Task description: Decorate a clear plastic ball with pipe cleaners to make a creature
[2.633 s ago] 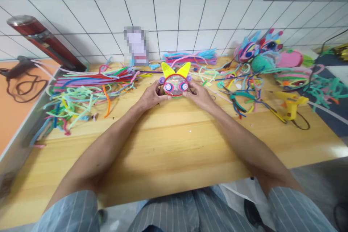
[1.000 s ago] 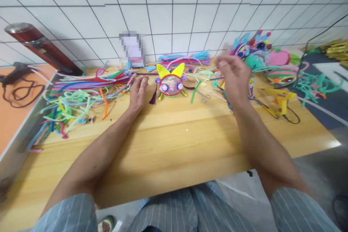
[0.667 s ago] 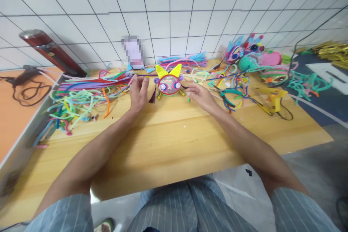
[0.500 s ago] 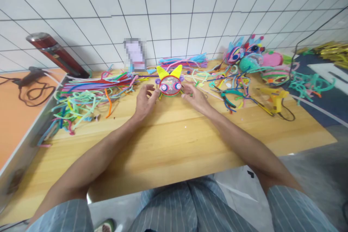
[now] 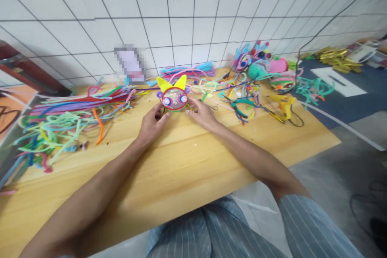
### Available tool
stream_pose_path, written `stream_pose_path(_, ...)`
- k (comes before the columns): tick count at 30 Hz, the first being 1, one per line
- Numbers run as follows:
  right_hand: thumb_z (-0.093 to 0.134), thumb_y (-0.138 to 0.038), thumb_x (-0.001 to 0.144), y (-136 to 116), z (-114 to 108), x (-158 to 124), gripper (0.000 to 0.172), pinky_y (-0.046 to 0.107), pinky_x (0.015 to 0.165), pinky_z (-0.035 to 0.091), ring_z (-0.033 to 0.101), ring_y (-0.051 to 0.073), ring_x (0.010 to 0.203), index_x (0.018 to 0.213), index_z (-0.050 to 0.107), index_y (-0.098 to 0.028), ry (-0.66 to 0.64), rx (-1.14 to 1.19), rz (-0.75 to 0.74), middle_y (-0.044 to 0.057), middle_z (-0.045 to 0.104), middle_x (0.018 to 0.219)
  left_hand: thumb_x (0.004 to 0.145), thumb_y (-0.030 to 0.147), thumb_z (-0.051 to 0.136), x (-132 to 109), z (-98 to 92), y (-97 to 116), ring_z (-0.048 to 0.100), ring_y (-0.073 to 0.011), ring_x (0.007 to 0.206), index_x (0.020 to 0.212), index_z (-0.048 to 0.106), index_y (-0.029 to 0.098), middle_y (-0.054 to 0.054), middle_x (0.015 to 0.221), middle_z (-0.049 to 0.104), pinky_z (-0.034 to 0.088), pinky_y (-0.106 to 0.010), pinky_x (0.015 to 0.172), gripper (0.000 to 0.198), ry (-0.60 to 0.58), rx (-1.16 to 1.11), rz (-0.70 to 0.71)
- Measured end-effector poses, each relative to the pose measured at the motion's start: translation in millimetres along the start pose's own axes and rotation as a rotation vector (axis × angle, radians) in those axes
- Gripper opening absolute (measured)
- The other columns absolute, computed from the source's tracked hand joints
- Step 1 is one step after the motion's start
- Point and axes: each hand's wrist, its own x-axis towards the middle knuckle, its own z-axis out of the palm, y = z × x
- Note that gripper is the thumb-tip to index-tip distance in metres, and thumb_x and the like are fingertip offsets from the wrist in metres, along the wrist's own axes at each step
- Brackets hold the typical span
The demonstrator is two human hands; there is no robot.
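Observation:
A round pipe-cleaner face (image 5: 174, 97) with yellow ears, a red rim and purple eyes stands on the wooden table (image 5: 187, 157) near the wall. My left hand (image 5: 152, 123) is at its lower left with fingers curled, fingertips pinching its lower edge. My right hand (image 5: 202, 113) reaches in from the lower right, its fingertips closed on the craft's bottom right edge. Both forearms stretch across the table toward it.
A big heap of loose coloured pipe cleaners (image 5: 60, 117) covers the table's left side. Teal-handled pliers (image 5: 238, 109), a yellow glue gun (image 5: 284, 102) and finished crafts (image 5: 250, 58) lie to the right. A dark red cylinder (image 5: 24, 70) leans at far left.
My right hand came down from the right side of the table and back to the face. My left hand closed in on its other side. The view swung to the right.

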Motion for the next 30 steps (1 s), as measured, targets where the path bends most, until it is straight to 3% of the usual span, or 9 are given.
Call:
stream_pose_path(4, 0.076, -0.031, 0.097, -1.7, 0.4, -1.7, 0.064, 0.043, 0.102, 0.069, 0.078, 0.031, 0.131, 0.161, 0.067, -0.026, 0.003, -0.02, 0.009, 0.01, 0.079, 0.155, 0.095, 0.058, 0.076, -2.0, -0.2, 2.2, 0.065, -0.0196, 0.081, 0.145, 0.076, 0.022, -0.002, 0.099, 0.075, 0.055, -0.036, 0.082, 0.062, -0.005, -0.025, -0.002)
stream_pose_path(9, 0.076, -0.027, 0.097, 3.1, -1.5, -1.8, 0.053, 0.044, 0.106, 0.066, 0.08, 0.028, 0.126, 0.15, 0.072, -0.026, 0.067, -0.014, 0.011, 0.01, 0.082, 0.146, 0.091, 0.062, 0.075, -5.8, -2.3, 11.3, 0.059, -0.0158, 0.075, 0.126, 0.077, 0.02, -0.005, 0.106, 0.08, 0.049, -0.029, 0.072, 0.055, 0.128, -0.044, -0.106)
stream_pose_path(15, 0.054, -0.017, 0.104, 6.5, -19.7, -6.8, 0.029, 0.036, 0.092, 0.062, 0.079, 0.022, 0.092, 0.115, 0.079, -0.025, 0.164, -0.028, -0.047, 0.001, 0.085, 0.098, 0.093, 0.057, 0.069, -11.4, -10.6, 20.7, 0.054, -0.0158, 0.071, 0.094, 0.076, 0.018, -0.001, 0.076, 0.067, 0.045, -0.029, 0.07, 0.04, 0.087, -0.063, -0.191)
stream_pose_path(18, 0.057, -0.013, 0.101, -6.7, -17.6, -18.2, 0.027, 0.037, 0.094, 0.06, 0.078, 0.023, 0.096, 0.108, 0.08, -0.025, 0.133, -0.238, -0.303, 0.004, 0.085, 0.099, 0.099, 0.055, 0.067, -18.9, -17.6, 37.9, 0.056, -0.0177, 0.073, 0.095, 0.077, 0.019, -0.002, 0.079, 0.068, 0.049, -0.031, 0.073, 0.038, 0.063, -0.034, -0.071)
stream_pose_path(20, 0.06, -0.011, 0.1, -21.1, -6.0, -31.7, 0.024, 0.038, 0.096, 0.059, 0.076, 0.025, 0.1, 0.103, 0.08, -0.023, 0.006, -0.396, -0.549, 0.007, 0.085, 0.1, 0.102, 0.056, 0.069, -26.9, -20.5, 58.7, 0.07, -0.0235, 0.095, 0.114, 0.079, 0.02, -0.008, 0.104, 0.08, 0.058, -0.036, 0.09, 0.04, -0.005, -0.029, 0.131)
stream_pose_path(23, 0.065, -0.011, 0.098, -43.7, 18.2, -56.2, 0.019, 0.04, 0.086, 0.057, 0.075, 0.026, 0.093, 0.09, 0.08, -0.019, -0.226, -0.57, -0.795, 0.01, 0.084, 0.093, 0.104, 0.064, 0.068, -41.8, -17.6, 95.8, 0.069, -0.0342, 0.14, 0.137, 0.076, 0.02, -0.017, 0.15, 0.076, 0.056, -0.048, 0.121, 0.055, -0.329, -0.132, 0.273)
stream_pose_path(25, 0.068, -0.015, 0.098, -55.5, 31.3, -70.4, 0.019, 0.038, 0.073, 0.053, 0.072, 0.024, 0.081, 0.082, 0.079, -0.019, -0.351, -0.614, -0.892, 0.008, 0.081, 0.083, 0.108, 0.065, 0.062, -50.8, -10.9, 116.0, 0.075, -0.0342, 0.131, 0.133, 0.077, 0.019, -0.017, 0.139, 0.081, 0.06, -0.046, 0.116, 0.055, -0.623, -0.206, 0.119)
stream_pose_path(26, 0.069, -0.017, 0.098, -60.0, 36.1, -76.2, 0.021, 0.037, 0.068, 0.049, 0.07, 0.023, 0.076, 0.079, 0.079, -0.02, -0.4, -0.609, -0.949, 0.006, 0.079, 0.077, 0.109, 0.067, 0.057, -54.2, -6.7, 122.9, 0.078, -0.0339, 0.123, 0.123, 0.079, 0.018, -0.016, 0.127, 0.084, 0.063, -0.045, 0.109, 0.055, -0.679, -0.237, 0.005)
stream_pose_path(30, 0.07, -0.028, 0.104, -71.2, 48.4, -91.1, 0.028, 0.036, 0.061, 0.044, 0.068, 0.02, 0.066, 0.077, 0.078, -0.025, -0.412, -0.542, -1.13, 0.001, 0.076, 0.069, 0.098, 0.078, 0.059, -58.7, 8.2, 127.2, 0.074, -0.0276, 0.089, 0.085, 0.072, 0.02, -0.009, 0.088, 0.079, 0.066, -0.041, 0.09, 0.061, -0.594, -0.348, -0.397)
